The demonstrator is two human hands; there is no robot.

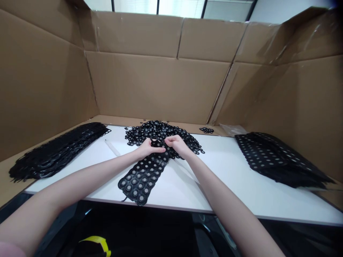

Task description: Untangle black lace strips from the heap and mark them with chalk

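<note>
A black rubber sheet [144, 175] with rows of round light spots slants across the white table, its near end by the front edge. At its far end my left hand [150, 149] grips it, thumb laid over the top. My right hand [174, 143] is closed at the same end, fingertips pinched by the sheet's right corner; what lies between them is too small to make out. Right behind both hands spreads a heap of small black rings [154, 129].
A thick stack of black strips [59, 150] lies at the left, and a pile of spotted black sheets [276, 157] at the right. A white pen-like tool [112, 147] rests left of the heap. Several loose rings [206, 130] sit farther back. Cardboard walls [160, 85] enclose the table [214, 171].
</note>
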